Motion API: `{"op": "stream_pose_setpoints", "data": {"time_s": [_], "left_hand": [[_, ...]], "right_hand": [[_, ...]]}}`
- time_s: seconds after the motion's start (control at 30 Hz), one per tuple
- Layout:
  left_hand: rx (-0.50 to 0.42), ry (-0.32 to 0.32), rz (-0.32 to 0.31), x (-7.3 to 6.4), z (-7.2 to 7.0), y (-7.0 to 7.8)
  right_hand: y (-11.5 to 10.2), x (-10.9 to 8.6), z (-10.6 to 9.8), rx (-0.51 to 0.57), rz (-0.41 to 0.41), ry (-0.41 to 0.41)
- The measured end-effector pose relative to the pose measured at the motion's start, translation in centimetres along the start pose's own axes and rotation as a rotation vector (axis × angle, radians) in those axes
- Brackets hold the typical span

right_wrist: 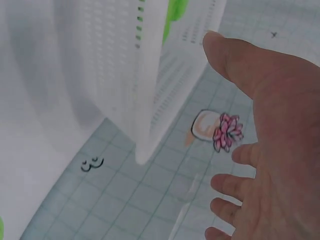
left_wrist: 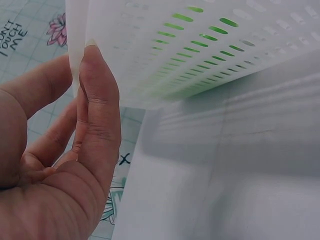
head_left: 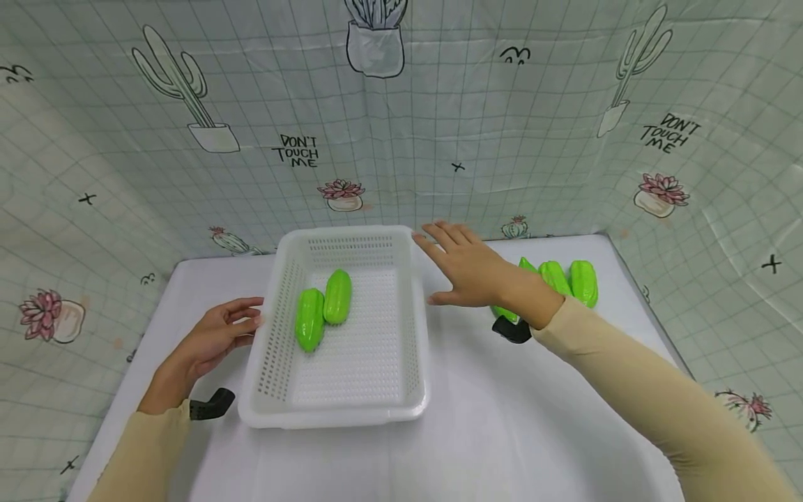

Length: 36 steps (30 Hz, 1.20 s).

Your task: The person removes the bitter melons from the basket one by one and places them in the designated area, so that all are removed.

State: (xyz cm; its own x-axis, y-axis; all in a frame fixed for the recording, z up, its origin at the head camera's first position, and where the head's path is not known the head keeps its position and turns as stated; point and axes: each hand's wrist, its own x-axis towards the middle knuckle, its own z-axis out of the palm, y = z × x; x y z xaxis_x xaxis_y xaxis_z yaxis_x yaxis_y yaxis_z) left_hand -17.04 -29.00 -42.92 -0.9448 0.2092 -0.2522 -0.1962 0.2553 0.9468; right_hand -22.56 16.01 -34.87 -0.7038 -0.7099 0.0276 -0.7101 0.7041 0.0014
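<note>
A white perforated plastic basket (head_left: 348,411) stands on the table, holding two glossy green gherkin-shaped pieces (head_left: 309,321) side by side toward its left. My left hand (head_left: 216,338) holds the basket's left rim. Up close in the left wrist view, the rim (left_wrist: 77,30) lies between the finger and thumb of my left hand (left_wrist: 70,150). Off the basket's far right corner, my right hand (head_left: 467,268) has its fingers spread and grips nothing. The right wrist view shows my right hand (right_wrist: 285,135) apart from the basket rim (right_wrist: 150,100).
Several more green pieces (head_left: 583,282) lie on the table at the right, partly hidden behind my right wrist. A white cloth covers the table (head_left: 502,418). A checked cactus-print curtain (head_left: 414,125) surrounds the back and sides.
</note>
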Motion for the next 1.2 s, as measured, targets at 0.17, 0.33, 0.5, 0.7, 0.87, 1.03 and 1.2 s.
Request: {"op": "stream_pose_setpoints", "data": {"time_s": [0.17,0.33,0.5,0.7,0.87,1.03,1.2], "left_hand": [[0.005,0.003,-0.008,0.0,0.0,0.1],[0.01,0.004,-0.006,0.0,0.0,0.1],[0.005,-0.003,-0.008,0.0,0.1,0.0],[0.006,-0.002,-0.001,0.1,0.1,0.1],[0.005,-0.001,-0.001,0.0,0.0,0.1],[0.005,-0.006,-0.002,0.0,0.0,0.0],[0.0,0.001,-0.009,0.1,0.0,0.0]], "right_hand": [[-1.3,1.8,0.2,-0.009,-0.012,-0.023],[-2.8,3.3,0.5,0.001,-0.017,-0.054],[-3.9,4.7,1.2,-0.002,-0.016,-0.088],[-5.2,6.4,1.8,-0.029,-0.017,-0.13],[-6.4,7.8,2.2,-0.035,-0.002,-0.18],[-7.6,9.0,2.8,-0.044,0.006,-0.209],[-8.8,10.1,3.4,-0.051,0.014,-0.22]]}}
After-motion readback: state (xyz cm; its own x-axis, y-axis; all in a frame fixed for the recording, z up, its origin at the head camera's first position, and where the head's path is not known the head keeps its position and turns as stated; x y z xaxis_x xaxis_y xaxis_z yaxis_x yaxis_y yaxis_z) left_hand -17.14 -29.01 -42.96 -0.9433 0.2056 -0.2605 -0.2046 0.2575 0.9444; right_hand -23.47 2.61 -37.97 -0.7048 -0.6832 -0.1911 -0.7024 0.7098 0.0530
